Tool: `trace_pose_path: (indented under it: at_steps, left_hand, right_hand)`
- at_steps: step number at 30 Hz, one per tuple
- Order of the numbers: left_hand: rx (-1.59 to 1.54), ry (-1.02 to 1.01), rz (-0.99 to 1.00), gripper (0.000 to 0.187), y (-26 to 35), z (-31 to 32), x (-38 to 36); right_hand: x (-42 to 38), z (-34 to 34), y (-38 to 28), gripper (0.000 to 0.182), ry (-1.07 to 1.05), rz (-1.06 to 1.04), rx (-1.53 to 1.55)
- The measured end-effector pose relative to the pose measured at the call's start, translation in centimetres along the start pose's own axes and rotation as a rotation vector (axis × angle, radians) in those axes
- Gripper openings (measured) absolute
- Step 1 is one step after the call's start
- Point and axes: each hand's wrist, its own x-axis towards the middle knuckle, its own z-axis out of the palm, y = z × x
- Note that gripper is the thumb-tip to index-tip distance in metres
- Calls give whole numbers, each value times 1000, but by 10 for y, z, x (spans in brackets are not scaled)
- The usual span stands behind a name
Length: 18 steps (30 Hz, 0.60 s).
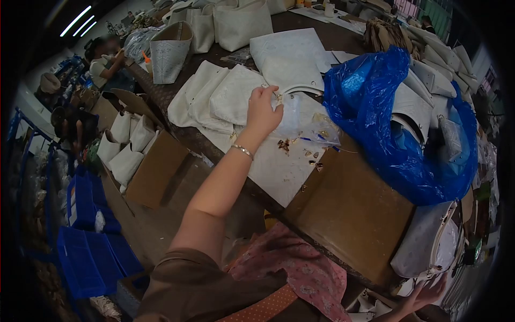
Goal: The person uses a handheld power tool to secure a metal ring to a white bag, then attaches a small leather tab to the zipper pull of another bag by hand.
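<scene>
My left hand [262, 112], with a bracelet at the wrist, is over the table beside the white bag pieces [238, 94]. Its fingers are bent, with thumb and index finger apart; nothing is plainly held. Small gold-coloured metal parts [283, 145] lie on a white sheet [273, 172] just right of it, near a clear plastic bag [322, 126]. At the lower right, my right hand [424, 295] is beside the lower end of a white handbag [424, 247]; its fingers are spread, partly in shadow.
A blue plastic bag [365, 129] holding white pieces is on the right. Brown board [348, 209] covers the near table. White bags [244, 24] stand at the back. Left are a cardboard box [150, 177], blue bins [88, 263] and a seated person [102, 67].
</scene>
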Motion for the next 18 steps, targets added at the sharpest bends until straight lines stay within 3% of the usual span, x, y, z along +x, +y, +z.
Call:
trace_pose_path:
  at_steps: [2, 4, 8, 10, 11, 13, 14, 16, 18]
  left_hand:
    - [96, -38, 9, 42, -20, 19, 14]
    - [465, -113, 244, 42, -40, 35, 24]
    - [480, -204, 271, 41, -49, 46, 46]
    - [390, -197, 541, 35, -50, 43, 51]
    - [399, -190, 534, 35, -52, 39, 56]
    - [443, -564, 431, 30, -40, 23, 69]
    - [447, -559, 423, 30, -34, 17, 75]
    - [218, -298, 348, 27, -20, 9, 84]
    - [106, -168, 351, 25, 9, -4, 90]
  right_hand:
    - [-4, 1, -28, 55, 106, -150, 3]
    - [-10, 7, -53, 54, 138, -256, 54]
    - [-17, 29, -83, 54, 70, -324, 141]
    - [-18, 42, -93, 54, 33, -324, 178]
    - [-18, 47, -95, 54, 14, -316, 194]
    - [-18, 60, -102, 54, -15, -313, 226]
    - [-18, 64, -104, 54, -29, -309, 240]
    - [-18, 71, -107, 55, -41, -294, 265]
    - [-17, 76, -109, 55, -52, -278, 283]
